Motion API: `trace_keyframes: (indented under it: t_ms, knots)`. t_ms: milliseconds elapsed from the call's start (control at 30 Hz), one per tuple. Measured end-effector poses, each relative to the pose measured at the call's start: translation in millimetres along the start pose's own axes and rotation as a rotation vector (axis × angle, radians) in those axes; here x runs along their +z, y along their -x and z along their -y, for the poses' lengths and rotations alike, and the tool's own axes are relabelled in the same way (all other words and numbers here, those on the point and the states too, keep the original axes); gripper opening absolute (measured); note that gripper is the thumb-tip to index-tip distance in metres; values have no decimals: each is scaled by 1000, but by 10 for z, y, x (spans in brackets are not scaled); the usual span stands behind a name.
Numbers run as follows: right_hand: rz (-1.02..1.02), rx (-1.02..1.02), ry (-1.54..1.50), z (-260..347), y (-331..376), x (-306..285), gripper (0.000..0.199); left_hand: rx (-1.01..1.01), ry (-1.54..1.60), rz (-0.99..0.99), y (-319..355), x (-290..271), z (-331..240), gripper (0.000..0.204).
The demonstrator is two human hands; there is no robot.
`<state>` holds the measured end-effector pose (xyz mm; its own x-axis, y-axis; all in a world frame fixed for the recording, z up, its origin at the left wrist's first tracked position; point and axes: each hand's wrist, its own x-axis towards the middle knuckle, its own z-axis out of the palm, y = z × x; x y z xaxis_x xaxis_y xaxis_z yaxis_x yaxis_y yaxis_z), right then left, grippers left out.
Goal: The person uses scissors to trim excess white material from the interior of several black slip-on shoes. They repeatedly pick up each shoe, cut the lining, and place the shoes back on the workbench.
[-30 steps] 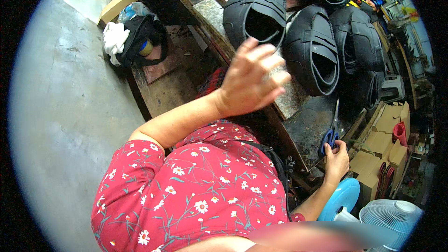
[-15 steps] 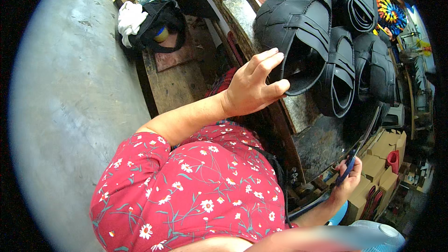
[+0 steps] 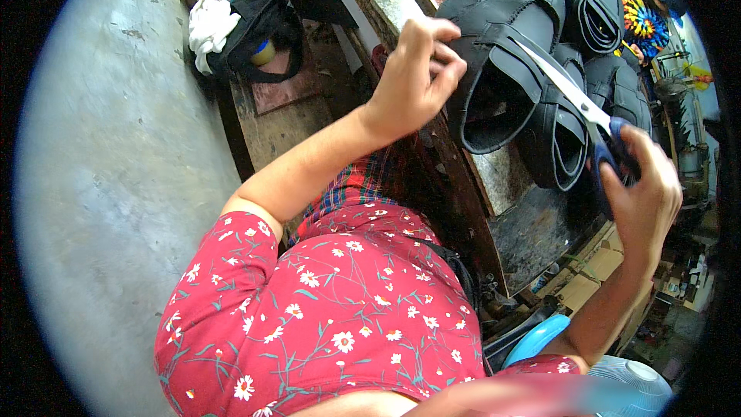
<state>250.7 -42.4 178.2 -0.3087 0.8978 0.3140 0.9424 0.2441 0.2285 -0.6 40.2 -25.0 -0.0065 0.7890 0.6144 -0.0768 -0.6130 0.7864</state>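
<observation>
Black shoe uppers (image 3: pixel 505 58) with stitched seams and slotted straps lie bunched on the bench, their openings facing me. My right hand (image 3: pixel 648 185) grips a pair of scissors (image 3: pixel 575 93) by its dark blue handles. The silver blades point up and to the left, across the front of the nearest upper. My left hand (image 3: pixel 417 81) is raised at the left side of that upper, its fingers bent inward. Whatever those fingers pinch, if anything, is too small to make out.
A dark, worn workbench edge (image 3: pixel 471 208) runs in front of me. Left of it, a black bag (image 3: pixel 270 27) with white cloth (image 3: pixel 208 31) rests on a wooden surface. Cardboard boxes (image 3: pixel 579 289) stand at right. Someone in a tie-dye shirt (image 3: pixel 641 11) is beyond the uppers.
My right hand has risen from low right, bringing the scissors up to the nearest upper. My left hand has moved up, its fingers curling away from the upper's rim.
</observation>
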Motion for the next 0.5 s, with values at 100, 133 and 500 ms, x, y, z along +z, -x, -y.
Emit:
trace_keyframes:
  t_ms: [100, 133, 500]
  knots:
    - [118, -100, 126, 193, -491, -151, 38, -76, -64, 48, -209, -31, 173, 53]
    - [163, -92, 201, 251, -648, -161, 38, -19, -96, 65, -254, -27, 220, 55]
    - [274, -391, 428, 512, -1224, -245, 33, 82, -228, 2, -311, 29, 392, 10]
